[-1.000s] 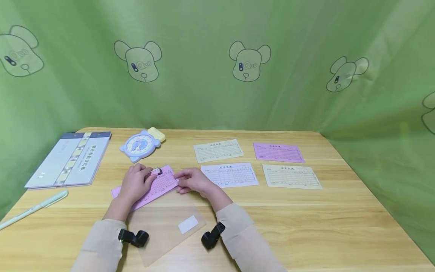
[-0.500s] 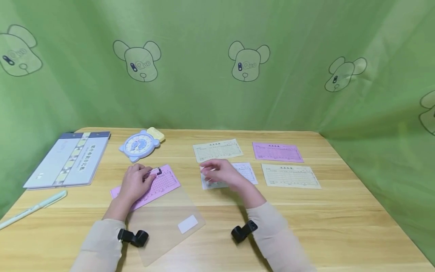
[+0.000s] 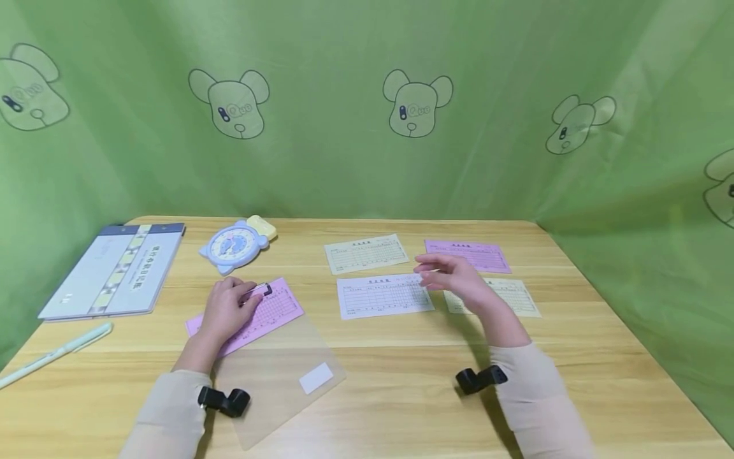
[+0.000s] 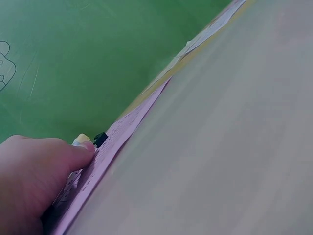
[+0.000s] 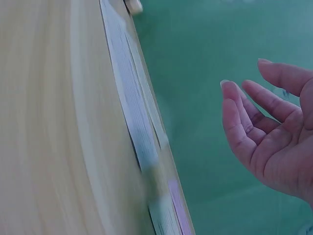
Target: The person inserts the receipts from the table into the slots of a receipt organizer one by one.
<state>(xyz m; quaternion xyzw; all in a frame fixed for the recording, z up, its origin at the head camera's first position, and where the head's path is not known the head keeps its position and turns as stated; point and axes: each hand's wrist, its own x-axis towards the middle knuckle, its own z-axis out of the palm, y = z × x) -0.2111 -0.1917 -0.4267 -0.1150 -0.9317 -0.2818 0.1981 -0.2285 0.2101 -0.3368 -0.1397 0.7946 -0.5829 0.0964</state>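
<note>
My left hand [image 3: 229, 309] lies over the pink form slip [image 3: 275, 309], its thumb and fingers gathered at a silver-and-black clip [image 3: 266, 289]. The slip covers the upper part of a translucent clipboard [image 3: 275, 370] with a white label [image 3: 316, 378]. Much of the clip is hidden under the hand; in the left wrist view the thumb [image 4: 80, 155] reaches to its black end [image 4: 100, 139]. My right hand [image 3: 455, 277] holds nothing and hovers over the spread slips, between the white slip [image 3: 378, 296] and the cream slip [image 3: 516, 298], fingers loosely bent.
Behind the right hand are another pink slip [image 3: 487, 257] and another cream slip [image 3: 367, 252]. A blue clock [image 3: 234, 246] and a yellow block [image 3: 262, 226] stand at the back left. A notebook [image 3: 126, 271] and a pale green pen [image 3: 57, 352] lie at the left.
My right hand has left the pink slip on the clipboard and moved right, passing over the white slip toward the right-hand slips. The left hand stays at the clip.
</note>
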